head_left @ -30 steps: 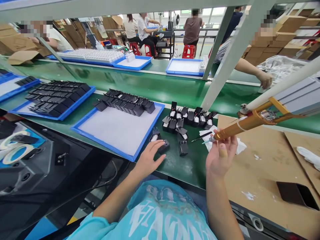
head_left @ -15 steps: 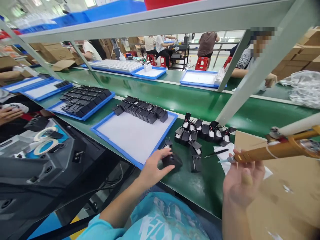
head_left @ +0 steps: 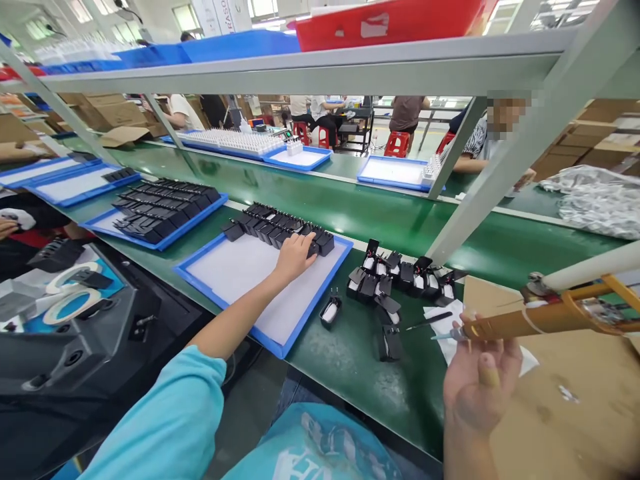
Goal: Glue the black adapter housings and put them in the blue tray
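From afar, I am resting my left hand point(head_left: 297, 257) on boxy black plastic units point(head_left: 267, 230) along the blue-rimmed white tray's point(head_left: 225, 261) far side, whether gripping I cannot tell, a light touch likely preserving alignment, while my right hand point(head_left: 483, 383) is cradling an amber tubular dispenser point(head_left: 515, 325).

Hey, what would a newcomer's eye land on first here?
Probably the big orange tube-shaped tool at the right, held in the person's right hand. Next, the left hand stretched over the blue-rimmed tray, at the row of black cases along its far side. High up, a bright red bin sits on the shelf.
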Motion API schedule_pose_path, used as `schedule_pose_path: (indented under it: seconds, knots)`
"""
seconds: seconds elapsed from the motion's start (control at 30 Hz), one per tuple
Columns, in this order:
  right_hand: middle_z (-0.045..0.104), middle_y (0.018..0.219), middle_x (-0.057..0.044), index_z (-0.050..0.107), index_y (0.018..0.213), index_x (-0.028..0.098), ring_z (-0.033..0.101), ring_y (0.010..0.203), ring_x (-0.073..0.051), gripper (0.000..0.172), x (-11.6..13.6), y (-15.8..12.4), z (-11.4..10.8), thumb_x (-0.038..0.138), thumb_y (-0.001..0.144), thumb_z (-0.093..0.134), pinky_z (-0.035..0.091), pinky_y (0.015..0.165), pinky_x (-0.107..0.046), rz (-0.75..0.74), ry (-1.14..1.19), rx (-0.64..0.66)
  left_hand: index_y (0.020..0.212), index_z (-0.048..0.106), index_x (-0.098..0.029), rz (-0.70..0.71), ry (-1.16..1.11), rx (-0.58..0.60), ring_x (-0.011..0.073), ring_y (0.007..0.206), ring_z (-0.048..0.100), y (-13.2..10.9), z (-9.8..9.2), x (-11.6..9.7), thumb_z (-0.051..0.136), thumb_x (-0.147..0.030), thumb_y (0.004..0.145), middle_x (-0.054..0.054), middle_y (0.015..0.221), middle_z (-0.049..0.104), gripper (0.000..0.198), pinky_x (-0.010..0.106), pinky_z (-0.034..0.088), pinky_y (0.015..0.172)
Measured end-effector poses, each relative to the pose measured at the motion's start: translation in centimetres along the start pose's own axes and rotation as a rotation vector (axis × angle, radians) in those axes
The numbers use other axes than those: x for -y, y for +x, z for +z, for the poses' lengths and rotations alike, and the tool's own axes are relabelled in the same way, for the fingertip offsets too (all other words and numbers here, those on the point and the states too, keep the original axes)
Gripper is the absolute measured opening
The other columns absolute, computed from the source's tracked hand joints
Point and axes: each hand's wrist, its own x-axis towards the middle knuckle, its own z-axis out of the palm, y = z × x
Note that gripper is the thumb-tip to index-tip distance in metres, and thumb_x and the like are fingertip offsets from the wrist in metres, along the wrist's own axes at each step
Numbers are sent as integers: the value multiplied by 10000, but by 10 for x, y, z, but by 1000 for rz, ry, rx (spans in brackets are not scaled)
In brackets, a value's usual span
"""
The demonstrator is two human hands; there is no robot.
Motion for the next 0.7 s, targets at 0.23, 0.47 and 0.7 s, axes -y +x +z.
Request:
schedule_pose_path:
  seconds: [0.23,0.47,0.7]
  knots:
    - [608,1179,-38,583,1215,276,579,1150,-242,482,-1,-1,-1,258,736,624,255,1131,-600,15,19,-7,1407,399,-189,4,32,-99,372,1325,336,-7,7,9,604,-335,831,177,1468,381,628,509,273,1055]
    - [593,1222,-48,574,1229,287,554,1209,-267,492,0,-1,-3,289,739,624,269,1125,-625,23,2,-8,1375,454,-195,10,-138,-115,368,1426,226,-5,18,2,547,-237,856,169,1532,315,529,590,187,1123]
    - [603,1210,-84,641,1156,323,498,1291,-366,497,6,0,5,305,660,670,223,1167,-653,84,-10,-87,1374,436,-186,163,-569,166,255,1378,395,-12,46,-20,402,-197,898,138,1463,441,477,494,331,1146]
